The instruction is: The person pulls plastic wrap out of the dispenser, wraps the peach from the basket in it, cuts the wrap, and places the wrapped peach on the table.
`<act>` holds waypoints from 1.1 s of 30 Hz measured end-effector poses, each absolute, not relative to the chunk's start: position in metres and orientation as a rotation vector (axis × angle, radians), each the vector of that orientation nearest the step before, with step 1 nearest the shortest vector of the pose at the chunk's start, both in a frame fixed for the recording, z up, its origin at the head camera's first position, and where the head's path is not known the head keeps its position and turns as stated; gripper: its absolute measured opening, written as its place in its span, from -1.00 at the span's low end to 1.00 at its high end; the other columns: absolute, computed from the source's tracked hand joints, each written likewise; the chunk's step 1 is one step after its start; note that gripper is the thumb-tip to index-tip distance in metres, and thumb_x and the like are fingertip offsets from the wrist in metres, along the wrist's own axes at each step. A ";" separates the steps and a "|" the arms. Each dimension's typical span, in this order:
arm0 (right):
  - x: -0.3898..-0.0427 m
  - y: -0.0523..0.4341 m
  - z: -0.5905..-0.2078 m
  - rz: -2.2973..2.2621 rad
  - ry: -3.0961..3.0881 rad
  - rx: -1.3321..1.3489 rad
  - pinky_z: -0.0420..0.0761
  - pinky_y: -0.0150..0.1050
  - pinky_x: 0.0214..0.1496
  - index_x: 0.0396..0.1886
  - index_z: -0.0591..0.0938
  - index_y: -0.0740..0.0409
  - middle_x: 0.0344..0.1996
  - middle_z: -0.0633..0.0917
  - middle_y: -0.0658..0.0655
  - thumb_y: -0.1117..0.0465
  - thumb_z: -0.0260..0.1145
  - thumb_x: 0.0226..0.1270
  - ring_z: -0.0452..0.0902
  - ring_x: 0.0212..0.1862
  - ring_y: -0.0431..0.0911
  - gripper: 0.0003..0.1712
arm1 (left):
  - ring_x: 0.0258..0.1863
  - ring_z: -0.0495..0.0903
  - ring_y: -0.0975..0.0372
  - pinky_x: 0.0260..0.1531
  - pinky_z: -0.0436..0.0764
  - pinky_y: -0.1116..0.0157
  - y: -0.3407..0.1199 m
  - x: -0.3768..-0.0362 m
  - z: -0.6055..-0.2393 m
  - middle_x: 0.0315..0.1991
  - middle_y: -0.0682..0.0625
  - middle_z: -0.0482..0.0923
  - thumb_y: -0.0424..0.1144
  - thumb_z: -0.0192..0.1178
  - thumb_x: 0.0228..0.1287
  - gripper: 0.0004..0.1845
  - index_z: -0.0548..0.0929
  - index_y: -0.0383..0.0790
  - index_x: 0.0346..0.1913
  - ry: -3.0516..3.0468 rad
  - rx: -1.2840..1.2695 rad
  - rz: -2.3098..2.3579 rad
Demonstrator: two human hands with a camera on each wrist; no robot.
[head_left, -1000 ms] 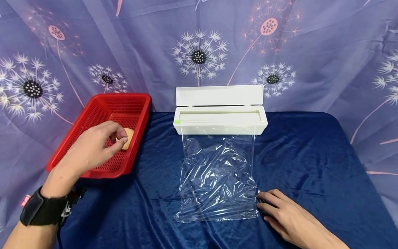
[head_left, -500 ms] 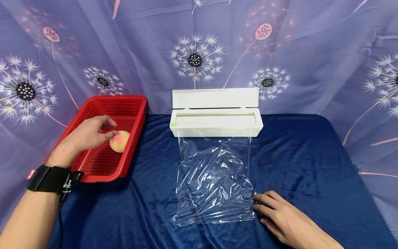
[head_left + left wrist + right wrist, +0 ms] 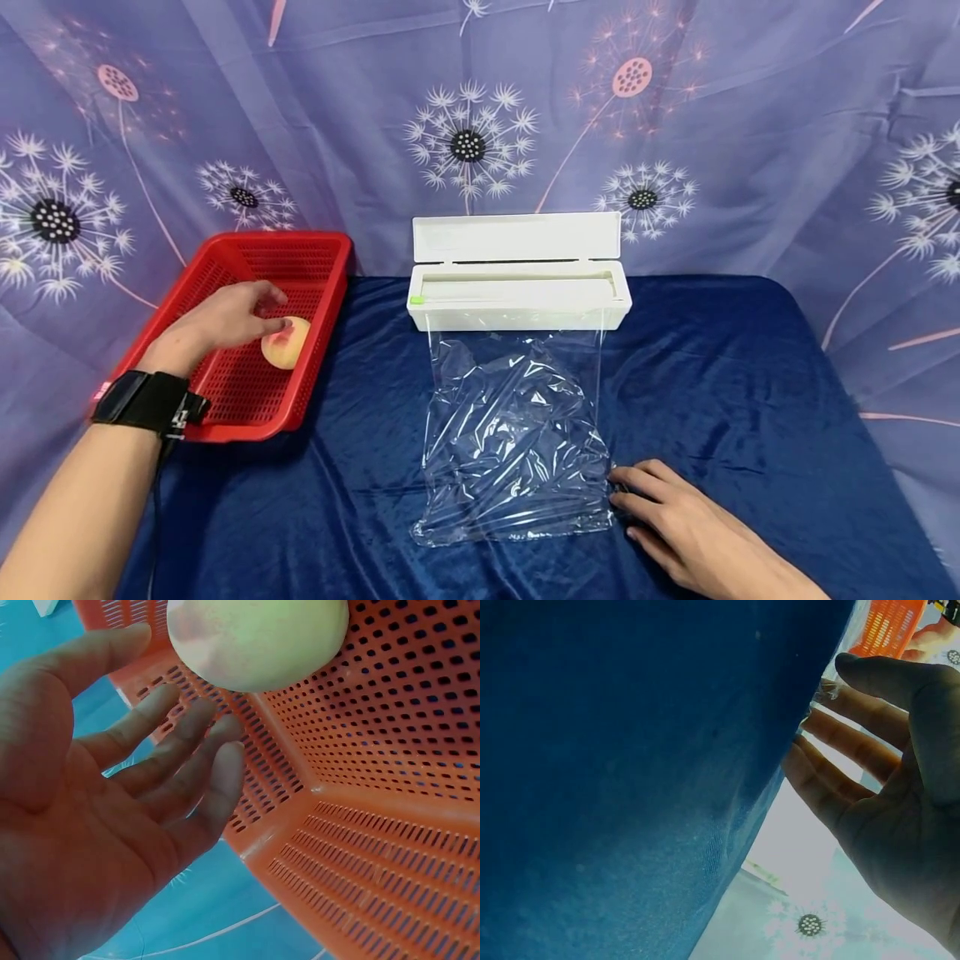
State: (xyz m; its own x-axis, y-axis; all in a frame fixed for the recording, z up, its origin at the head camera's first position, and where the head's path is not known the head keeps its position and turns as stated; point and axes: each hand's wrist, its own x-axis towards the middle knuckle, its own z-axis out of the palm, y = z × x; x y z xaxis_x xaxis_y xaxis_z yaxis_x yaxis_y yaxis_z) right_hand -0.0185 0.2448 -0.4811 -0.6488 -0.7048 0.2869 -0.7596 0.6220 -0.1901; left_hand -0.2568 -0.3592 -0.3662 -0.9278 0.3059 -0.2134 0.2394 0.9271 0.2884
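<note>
- The left hand is wide and reaches over the red basket. In the left wrist view its thumb and 4 fingers are spread apart, with a big gap between them.
- The peach is inside the basket, just past the left hand's fingertips. It is round and yellow, with a pink patch on the side near the thumb. In the left wrist view a small gap shows between the thumb tip and the peach.
- A black strap goes around the wrist just behind the left hand.
- The right hand rests low on the blue cloth that covers the worktop. It is wide too: its fingers are nearly straight and the thumb sits away from them.
- The clear plastic sheet lies just left of the right hand. The fingertips are at its right edge, but I cannot tell if they press on it. It is shiny and full of wrinkles.
- The white box is farther off, ahead and to the left of the right hand. The sheet comes down over its front. Its lid stands up at the back. A little green piece is on the end nearer the left hand.
- Past both hands hangs a purple curtain with puffy flowers.
</note>
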 end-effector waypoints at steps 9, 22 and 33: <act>-0.019 0.245 -0.481 0.432 -2.656 1.216 0.56 -0.24 0.08 0.09 0.75 -0.15 0.20 0.65 -0.07 0.09 0.64 0.22 0.52 0.18 -0.16 -0.57 | 0.26 0.52 -0.32 0.19 0.49 -0.26 -0.360 -0.266 -0.372 0.29 -0.48 0.53 -0.02 0.33 0.49 -0.36 0.54 -0.49 0.34 2.759 0.392 0.350; -0.020 0.244 -0.481 0.440 -2.664 1.201 0.55 -0.26 0.08 0.07 0.76 -0.16 0.18 0.65 -0.07 0.11 0.65 0.19 0.52 0.16 -0.17 -0.57 | 0.09 0.57 -0.16 0.09 0.55 -0.15 -0.355 -0.264 -0.378 0.14 -0.40 0.58 -0.04 0.55 0.22 -0.18 0.48 -0.48 0.38 2.661 0.427 0.416; -0.019 0.244 -0.481 0.444 -2.656 1.205 0.55 -0.25 0.10 0.08 0.76 -0.13 0.20 0.65 -0.07 0.10 0.61 0.25 0.52 0.17 -0.15 -0.60 | 0.07 0.59 -0.14 0.05 0.59 -0.10 -0.356 -0.261 -0.386 0.13 -0.39 0.61 -0.15 0.59 0.14 -0.21 0.50 -0.50 0.32 2.642 0.437 0.415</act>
